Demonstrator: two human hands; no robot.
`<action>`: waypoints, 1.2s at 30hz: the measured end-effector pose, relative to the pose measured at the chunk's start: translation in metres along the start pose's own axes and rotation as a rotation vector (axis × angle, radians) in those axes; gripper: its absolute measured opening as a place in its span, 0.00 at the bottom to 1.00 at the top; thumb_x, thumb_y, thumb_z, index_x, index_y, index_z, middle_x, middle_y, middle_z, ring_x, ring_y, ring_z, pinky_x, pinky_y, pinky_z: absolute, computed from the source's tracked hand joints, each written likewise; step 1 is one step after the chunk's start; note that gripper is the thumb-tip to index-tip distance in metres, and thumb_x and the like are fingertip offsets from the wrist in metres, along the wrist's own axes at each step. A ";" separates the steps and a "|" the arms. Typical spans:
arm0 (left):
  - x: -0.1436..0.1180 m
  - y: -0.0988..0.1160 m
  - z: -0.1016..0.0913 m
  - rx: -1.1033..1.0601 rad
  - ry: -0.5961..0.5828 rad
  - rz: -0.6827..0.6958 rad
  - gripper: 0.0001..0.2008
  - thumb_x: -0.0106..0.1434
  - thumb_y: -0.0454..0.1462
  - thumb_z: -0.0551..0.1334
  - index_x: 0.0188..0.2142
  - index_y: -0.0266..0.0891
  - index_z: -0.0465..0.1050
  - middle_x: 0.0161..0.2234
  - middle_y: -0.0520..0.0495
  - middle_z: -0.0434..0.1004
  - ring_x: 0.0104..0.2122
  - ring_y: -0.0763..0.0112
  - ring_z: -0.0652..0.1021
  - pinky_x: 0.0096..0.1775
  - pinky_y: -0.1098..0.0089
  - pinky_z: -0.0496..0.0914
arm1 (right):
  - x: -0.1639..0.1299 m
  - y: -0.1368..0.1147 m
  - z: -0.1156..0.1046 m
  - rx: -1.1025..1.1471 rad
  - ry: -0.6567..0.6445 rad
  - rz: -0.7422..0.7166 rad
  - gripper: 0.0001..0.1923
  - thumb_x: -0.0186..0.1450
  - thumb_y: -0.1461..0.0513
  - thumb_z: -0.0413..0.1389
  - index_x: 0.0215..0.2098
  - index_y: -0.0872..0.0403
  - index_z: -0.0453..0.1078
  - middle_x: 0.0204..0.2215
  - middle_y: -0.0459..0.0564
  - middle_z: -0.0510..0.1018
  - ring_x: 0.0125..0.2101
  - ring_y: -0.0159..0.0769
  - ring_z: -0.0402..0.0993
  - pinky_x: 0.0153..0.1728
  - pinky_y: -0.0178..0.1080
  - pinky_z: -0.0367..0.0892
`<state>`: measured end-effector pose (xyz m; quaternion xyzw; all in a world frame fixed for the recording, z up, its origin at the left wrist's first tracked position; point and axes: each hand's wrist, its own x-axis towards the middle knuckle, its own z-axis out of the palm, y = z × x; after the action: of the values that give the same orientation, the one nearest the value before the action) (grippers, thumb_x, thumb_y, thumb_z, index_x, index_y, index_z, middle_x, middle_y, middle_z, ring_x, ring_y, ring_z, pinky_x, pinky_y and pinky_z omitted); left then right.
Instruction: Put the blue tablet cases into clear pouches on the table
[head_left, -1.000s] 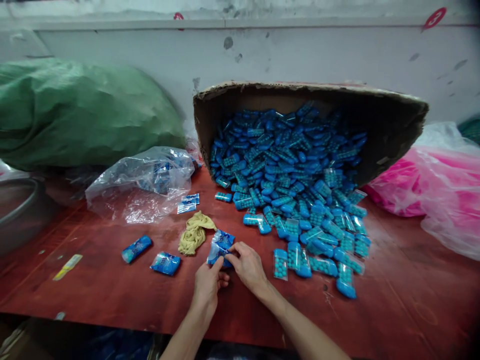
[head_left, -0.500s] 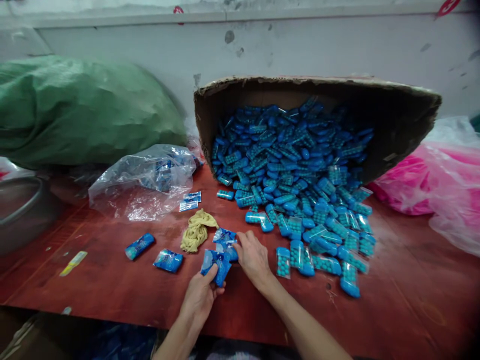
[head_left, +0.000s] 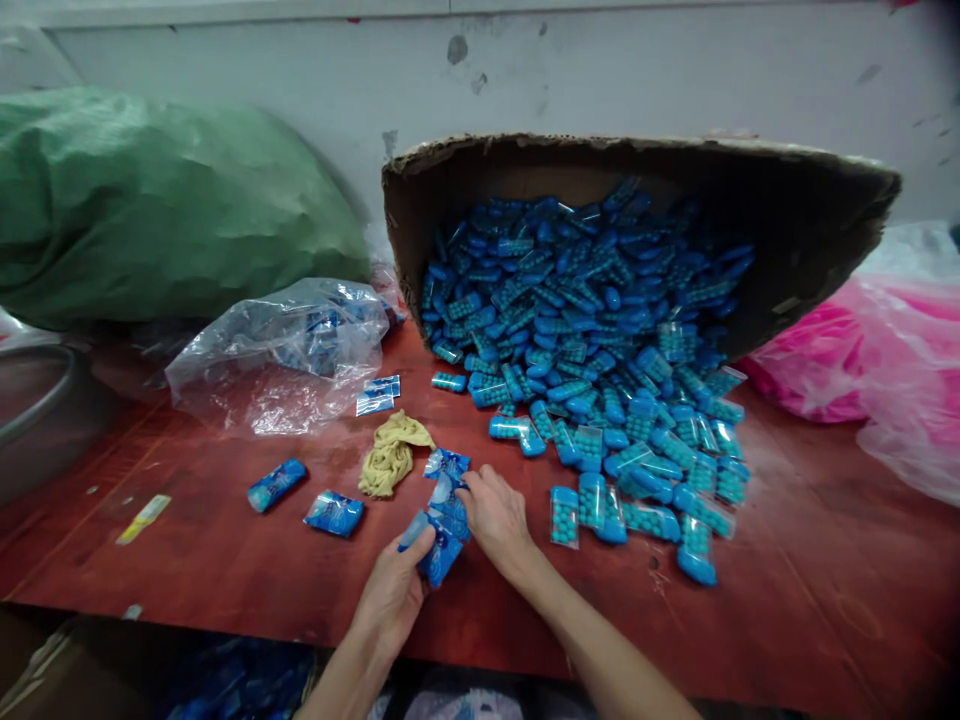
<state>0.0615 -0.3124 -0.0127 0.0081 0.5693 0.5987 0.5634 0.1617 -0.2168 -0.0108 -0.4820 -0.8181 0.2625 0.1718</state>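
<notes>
- The left hand pinches a blue packet, held just in front of the yellow cloth.
- The right hand grips a strip of blue packets beside that cloth.
- Right of the cloth, a tipped cardboard box spills blue packs across the red table.

No lettering anywhere is clear enough to read.

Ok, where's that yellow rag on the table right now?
The yellow rag lies on the red table, left of centre in the head view, just left of the blue packets in the hands and below the clear plastic bag.
</notes>
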 end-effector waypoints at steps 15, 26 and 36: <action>0.003 -0.006 0.024 0.061 -0.046 0.091 0.13 0.40 0.38 0.69 0.23 0.32 0.71 0.17 0.53 0.69 0.17 0.79 0.66 0.17 0.75 0.59 | -0.038 -0.003 -0.010 0.656 -0.092 0.135 0.10 0.60 0.60 0.50 0.23 0.56 0.66 0.19 0.41 0.70 0.22 0.27 0.64 0.25 0.29 0.58; -0.007 -0.006 0.033 -0.021 -0.040 -0.024 0.13 0.42 0.37 0.68 0.20 0.36 0.63 0.13 0.57 0.64 0.14 0.79 0.66 0.14 0.77 0.56 | -0.058 0.043 -0.049 -0.270 0.198 0.154 0.11 0.61 0.60 0.51 0.41 0.55 0.66 0.35 0.55 0.70 0.38 0.43 0.66 0.35 0.39 0.61; -0.007 -0.009 0.028 -0.013 -0.068 -0.062 0.15 0.47 0.41 0.66 0.20 0.37 0.59 0.13 0.57 0.61 0.13 0.80 0.64 0.13 0.78 0.55 | -0.055 0.048 -0.040 -0.444 0.130 0.182 0.12 0.60 0.60 0.52 0.43 0.51 0.63 0.37 0.55 0.68 0.38 0.44 0.64 0.33 0.40 0.60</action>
<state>0.0886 -0.3005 -0.0049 0.0071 0.5457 0.5841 0.6008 0.2429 -0.2357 -0.0092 -0.5956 -0.7961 0.0591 0.0895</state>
